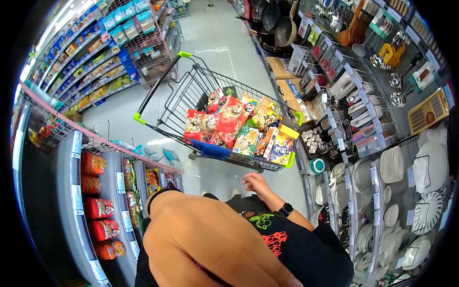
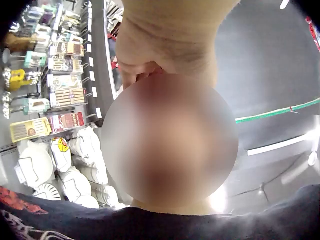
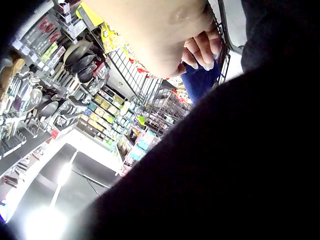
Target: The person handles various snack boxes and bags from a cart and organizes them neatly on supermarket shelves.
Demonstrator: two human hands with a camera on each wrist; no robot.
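Close to the head camera, my raised left hand (image 1: 215,234) fills the lower middle of the head view, its fingertips out of sight. In the left wrist view the left hand (image 2: 150,67) is up at the blurred face, with a few bent fingers showing. Lower down, my right hand (image 1: 256,184) hangs before the shirt with loosely bent fingers and nothing in them. A wire shopping cart (image 1: 167,112) stands ahead, holding red snack bags (image 1: 234,112), yellow snack bags (image 1: 265,112) and colourful boxes (image 1: 282,146). The right fingers (image 3: 205,47) overlap its blue flap (image 3: 197,82) in the right wrist view.
Shelves of white plates (image 1: 392,165), hanging ladles (image 1: 396,81) and pans (image 1: 285,32) line the right side. At the left, a shelf holds red-lidded jars (image 1: 100,208). A pink mesh rack (image 1: 148,52) stands beyond the cart. The tiled aisle (image 1: 205,28) runs ahead.
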